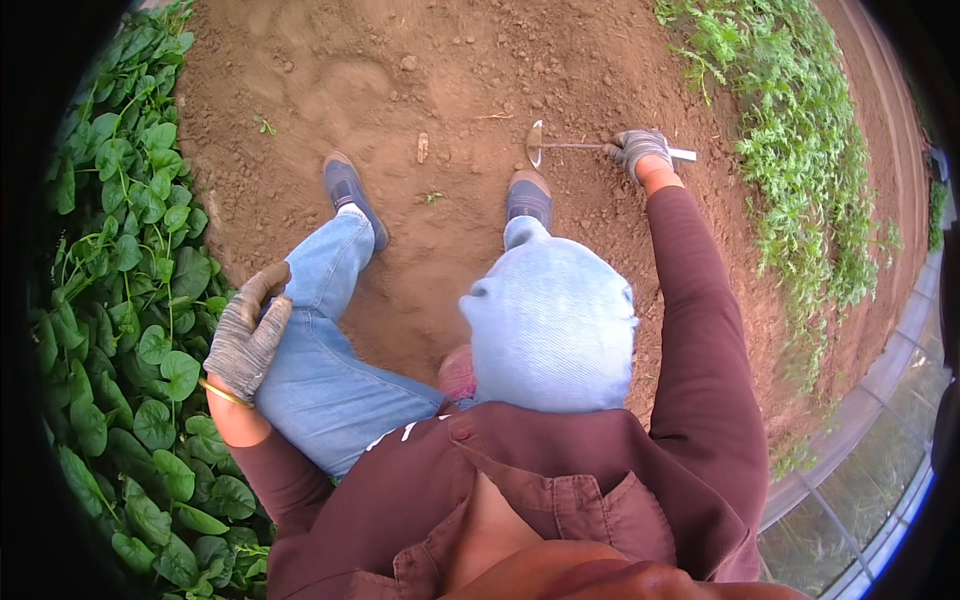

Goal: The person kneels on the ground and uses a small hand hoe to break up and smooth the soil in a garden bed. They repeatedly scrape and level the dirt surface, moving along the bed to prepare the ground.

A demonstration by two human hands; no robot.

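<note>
My right hand (639,152), in a grey work glove, is shut on the handle of a small hand hoe (571,145). The pale end of the handle sticks out on the far side of my fist. The hoe's metal blade lies at the soil, just beyond the toe of my right shoe (529,196). My left hand (251,334), gloved too, rests at my left knee with thumb and fingers apart and nothing seen in it. A yellow bangle (225,393) circles that wrist.
Bare brown soil (427,82) with clods lies before me. Broad-leaved plants (150,330) grow densely on the left, feathery-leaved plants (799,150) on the right. A short brownish stub (422,148) and a small weed (431,197) are between my feet. A clear panelled wall (862,450) curves at lower right.
</note>
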